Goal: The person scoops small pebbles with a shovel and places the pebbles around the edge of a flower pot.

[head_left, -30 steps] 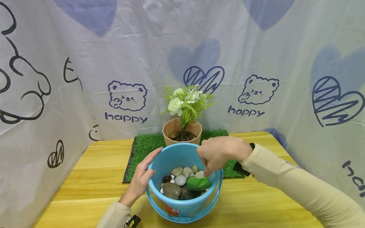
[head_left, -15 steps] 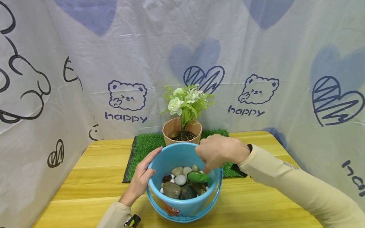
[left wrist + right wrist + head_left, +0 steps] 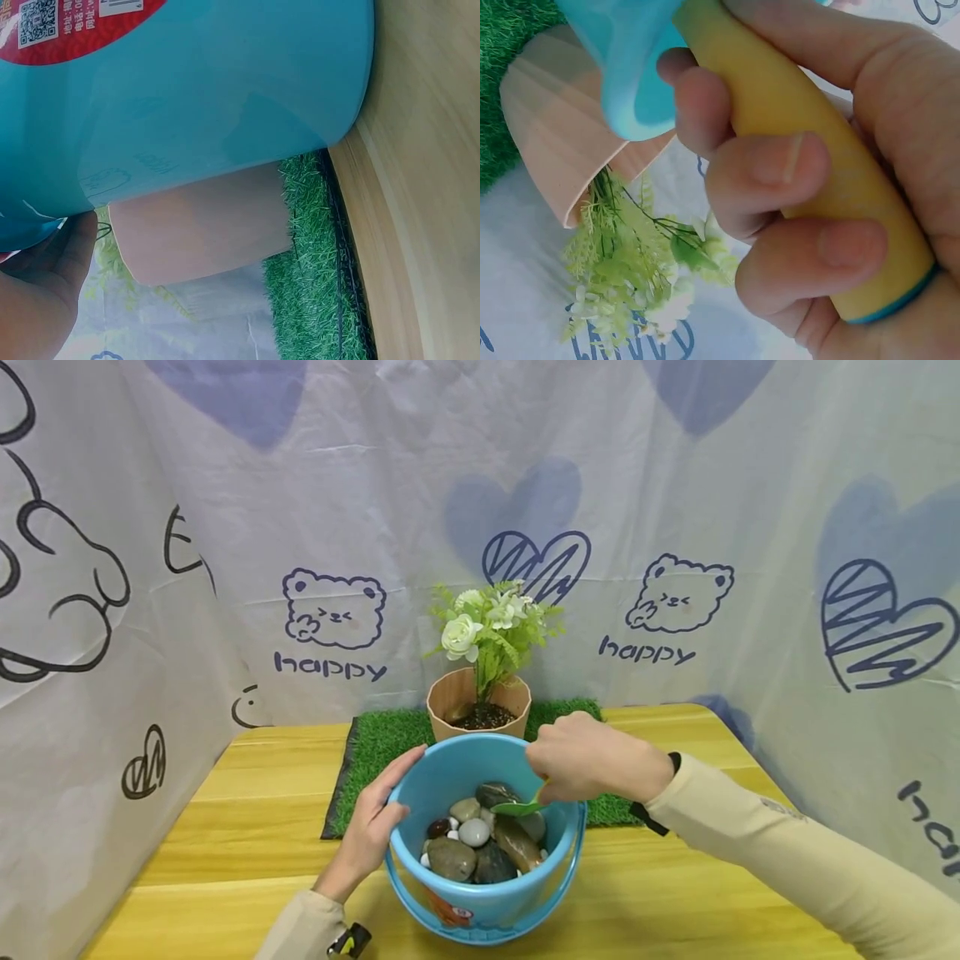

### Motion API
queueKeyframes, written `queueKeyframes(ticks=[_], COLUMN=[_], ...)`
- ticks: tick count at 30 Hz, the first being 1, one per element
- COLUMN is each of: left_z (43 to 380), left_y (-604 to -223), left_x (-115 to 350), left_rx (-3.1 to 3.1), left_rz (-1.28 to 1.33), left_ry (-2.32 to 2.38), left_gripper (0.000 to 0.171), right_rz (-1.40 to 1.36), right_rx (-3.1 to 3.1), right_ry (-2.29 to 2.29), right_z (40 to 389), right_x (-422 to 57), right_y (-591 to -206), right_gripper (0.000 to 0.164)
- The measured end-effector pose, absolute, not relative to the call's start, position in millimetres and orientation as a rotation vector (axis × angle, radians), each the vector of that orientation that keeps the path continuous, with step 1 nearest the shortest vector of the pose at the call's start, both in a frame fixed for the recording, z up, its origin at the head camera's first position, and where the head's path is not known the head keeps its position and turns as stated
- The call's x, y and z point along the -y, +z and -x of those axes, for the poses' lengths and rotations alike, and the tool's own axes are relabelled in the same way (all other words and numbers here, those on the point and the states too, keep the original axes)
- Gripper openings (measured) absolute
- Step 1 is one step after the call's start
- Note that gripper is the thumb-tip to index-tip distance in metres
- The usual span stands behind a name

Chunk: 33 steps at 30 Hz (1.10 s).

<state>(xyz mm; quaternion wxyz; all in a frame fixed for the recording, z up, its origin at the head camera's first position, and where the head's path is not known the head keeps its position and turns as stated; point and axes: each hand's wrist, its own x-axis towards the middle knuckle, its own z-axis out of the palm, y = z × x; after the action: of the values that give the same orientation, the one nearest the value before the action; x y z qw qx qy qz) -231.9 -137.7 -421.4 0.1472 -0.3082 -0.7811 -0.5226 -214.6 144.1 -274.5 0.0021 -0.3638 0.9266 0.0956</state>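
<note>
A light-blue bucket [image 3: 483, 902] stands on the table, holding several smooth stones [image 3: 452, 858] in grey, brown and white. My left hand [image 3: 372, 827] grips its left rim, the thumb at the edge and the fingers along the outer wall; in the left wrist view part of this hand [image 3: 45, 300] shows at the rim. My right hand [image 3: 588, 760], over the right side of the bucket, holds a small trowel. Its green blade [image 3: 517, 808] is inside, above the stones, partly covering them. Fingers wrap its yellow handle [image 3: 817, 157] in the right wrist view.
Just behind the bucket, a pinkish-tan flowerpot [image 3: 450, 697] with white artificial flowers [image 3: 480, 622] stands on a green grass mat [image 3: 378, 735]. The wooden table [image 3: 675, 877] runs back to a printed white curtain [image 3: 420, 510].
The trowel blade has tilted and moved back and up inside the bucket. A dark stone now shows near the back, and a brown one is uncovered at right. The left hand stays on the rim.
</note>
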Motion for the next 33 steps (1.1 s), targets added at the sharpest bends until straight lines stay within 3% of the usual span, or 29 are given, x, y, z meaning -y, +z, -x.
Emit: queueKeyframes(ticks=[7, 26, 33], left_z=[231.1, 232.4, 232.2], left_y=[-421.8, -422.2, -421.8], left_x=[138.3, 138.5, 138.7], left_rx=[2.247, 2.233, 2.228], left_rz=[0.898, 0.903, 0.903], left_ry=[-1.512, -1.502, -1.508], left_gripper=[0.070, 0.070, 0.070], right_rz=[1.289, 1.565, 1.676], right_rx=[-2.965, -3.110, -3.132], right_ry=[0.284, 0.412, 0.463], right_z=[213.1, 212.1, 215.1], right_x=[-151.2, -151.1, -154.7], right_y=[-284.7, -309.8, -321.0], right_gripper=[0.051, 0.055, 0.039])
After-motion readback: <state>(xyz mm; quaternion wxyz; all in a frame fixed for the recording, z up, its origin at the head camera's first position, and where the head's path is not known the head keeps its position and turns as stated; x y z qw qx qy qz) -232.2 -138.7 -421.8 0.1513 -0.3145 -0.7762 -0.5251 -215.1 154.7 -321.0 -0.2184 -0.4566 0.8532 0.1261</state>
